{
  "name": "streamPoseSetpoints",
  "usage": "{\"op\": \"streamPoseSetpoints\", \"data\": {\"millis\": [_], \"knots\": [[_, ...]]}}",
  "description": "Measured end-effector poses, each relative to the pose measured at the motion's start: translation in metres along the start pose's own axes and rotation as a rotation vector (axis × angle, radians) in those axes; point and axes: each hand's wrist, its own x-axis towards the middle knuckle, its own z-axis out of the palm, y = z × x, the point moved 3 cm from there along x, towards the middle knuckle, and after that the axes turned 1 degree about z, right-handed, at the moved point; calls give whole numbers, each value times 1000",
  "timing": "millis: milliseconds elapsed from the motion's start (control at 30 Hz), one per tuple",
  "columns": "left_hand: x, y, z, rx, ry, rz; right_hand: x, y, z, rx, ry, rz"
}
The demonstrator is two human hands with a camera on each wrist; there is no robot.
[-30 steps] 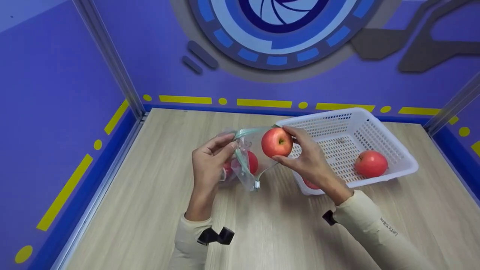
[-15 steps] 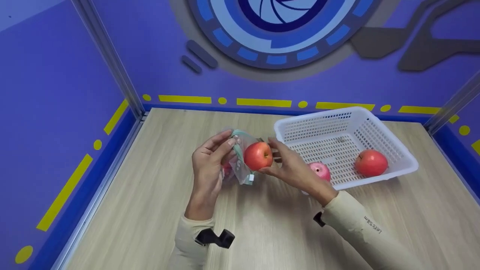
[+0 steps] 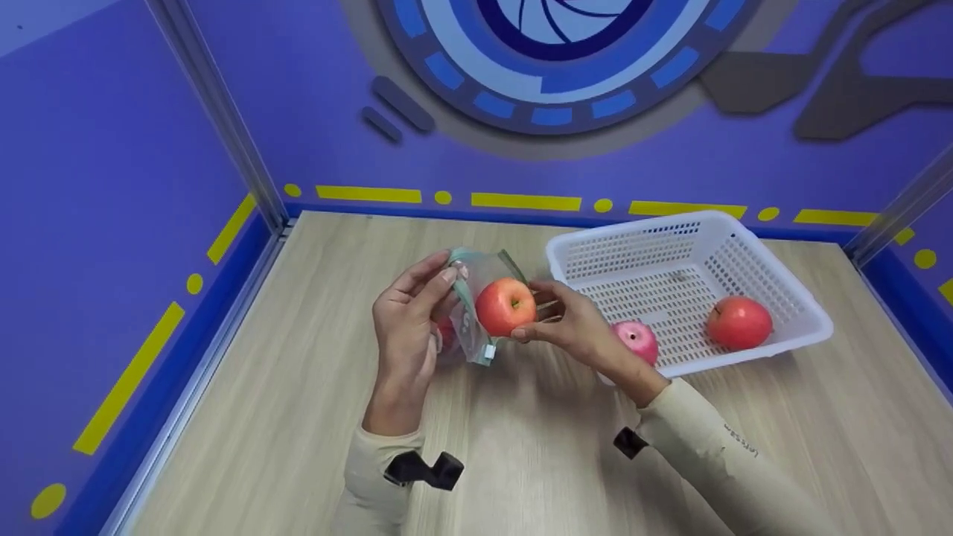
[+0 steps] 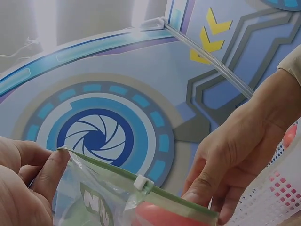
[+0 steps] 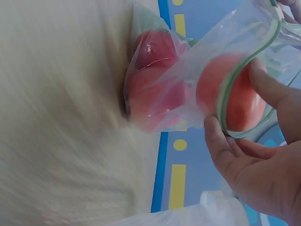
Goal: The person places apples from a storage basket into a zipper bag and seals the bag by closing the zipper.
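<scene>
My left hand point(image 3: 406, 316) pinches the green-edged rim of a clear zip bag point(image 4: 113, 188), whose white slider point(image 4: 142, 182) shows in the left wrist view. At the bag's mouth, my right hand point(image 3: 569, 320) holds a red apple point(image 3: 506, 307) between thumb and fingers. In the right wrist view that apple is partly inside, with the green rim crossing over it. Two more red apples point(image 5: 157, 89) lie at the bottom of the bag, seen through the plastic.
A white perforated basket point(image 3: 800, 327) stands to the right on the wooden table point(image 3: 298, 417). It holds a red apple point(image 3: 738, 323) on its right side and a pinker apple point(image 3: 635, 341) at its near left, partly behind my right forearm. Blue printed panels surround the table.
My right hand has carried the apple leftward and slightly down, from in front of the bag into its mouth. The pinker apple in the basket has come into fuller view.
</scene>
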Motion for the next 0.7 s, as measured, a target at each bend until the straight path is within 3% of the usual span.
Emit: {"op": "streamPoseSetpoints", "data": {"millis": [267, 367, 500, 600, 700], "knots": [[1, 1, 1, -5, 7, 33, 0, -9, -5, 4, 61, -132], [1, 1, 0, -1, 3, 44, -1, -10, -6, -27, 74, -122], [1, 1, -1, -2, -1, 45, -1, -5, -5, -53, 28, -87], [0, 2, -2, 3, 5, 44, -1, 1, -3, -31, -31, -72], [0, 3, -3, 23, 12, 53, -1, 1, -4, -11, -18, -68]]}}
